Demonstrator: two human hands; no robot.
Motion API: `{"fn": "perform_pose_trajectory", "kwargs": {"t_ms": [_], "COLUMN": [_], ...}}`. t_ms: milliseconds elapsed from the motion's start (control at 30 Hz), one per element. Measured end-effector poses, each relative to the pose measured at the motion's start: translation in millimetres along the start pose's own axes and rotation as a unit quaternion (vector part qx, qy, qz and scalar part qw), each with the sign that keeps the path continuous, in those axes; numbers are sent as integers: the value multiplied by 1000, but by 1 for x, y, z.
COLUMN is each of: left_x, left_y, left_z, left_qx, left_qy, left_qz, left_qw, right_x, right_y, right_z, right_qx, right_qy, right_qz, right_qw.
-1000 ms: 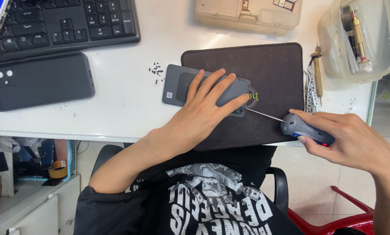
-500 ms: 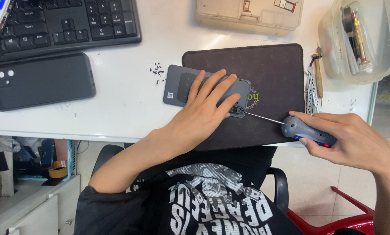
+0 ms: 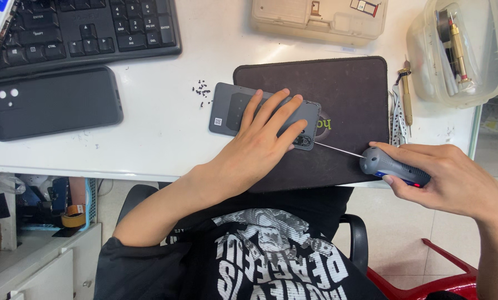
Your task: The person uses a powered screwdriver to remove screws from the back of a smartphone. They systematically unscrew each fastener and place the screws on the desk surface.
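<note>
On dark mat (image 3: pixel 349 83): grey phone (image 3: pixel 232 108) lies back up, your left hand (image 3: pixel 260 147) flat, fingers spread, pinning it. Right hand (image 3: pixel 443 178) closed around screwdriver (image 3: pixel 393 166), tip at phone's corner. Phone likely light, slick, fragile; press near edges.

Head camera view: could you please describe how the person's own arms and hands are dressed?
Both the left hand and the right hand are bare: no gloves, rings or watch show. Both forearms are uncovered. A short black sleeve covers the left upper arm, part of a black T-shirt with white print.
</note>
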State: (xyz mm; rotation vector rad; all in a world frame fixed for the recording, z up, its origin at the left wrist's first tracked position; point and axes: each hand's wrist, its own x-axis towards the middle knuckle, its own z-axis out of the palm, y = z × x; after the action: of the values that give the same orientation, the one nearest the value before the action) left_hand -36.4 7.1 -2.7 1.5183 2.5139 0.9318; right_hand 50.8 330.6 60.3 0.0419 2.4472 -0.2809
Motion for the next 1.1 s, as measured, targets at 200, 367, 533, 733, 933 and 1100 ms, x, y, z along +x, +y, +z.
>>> {"fn": "perform_pose_trajectory", "kwargs": {"t_ms": [200,367,533,733,933,1100], "left_x": [-1,2,1,1,2,2], "left_y": [-1,0,0,1,0,1], "left_z": [0,2,1,0,1,0], "left_qx": [4,5,6,8,7,8], "left_qy": [-2,-7,-4,-4,-2,-5], "left_qz": [5,0,0,3,1,0], "left_qw": [1000,1000,1000,1000,1000,1000], "right_x": [3,0,-1,-1,-1,0], "right_y": [3,0,-3,-3,-3,-1], "right_z": [3,1,-1,-2,-3,-2], "right_qx": [-8,4,-5,-10,5,8], "right_qy": [7,16,12,18,22,15], "right_qz": [-5,-12,-8,-20,-12,-10], "right_qw": [1000,1000,1000,1000,1000,1000]}}
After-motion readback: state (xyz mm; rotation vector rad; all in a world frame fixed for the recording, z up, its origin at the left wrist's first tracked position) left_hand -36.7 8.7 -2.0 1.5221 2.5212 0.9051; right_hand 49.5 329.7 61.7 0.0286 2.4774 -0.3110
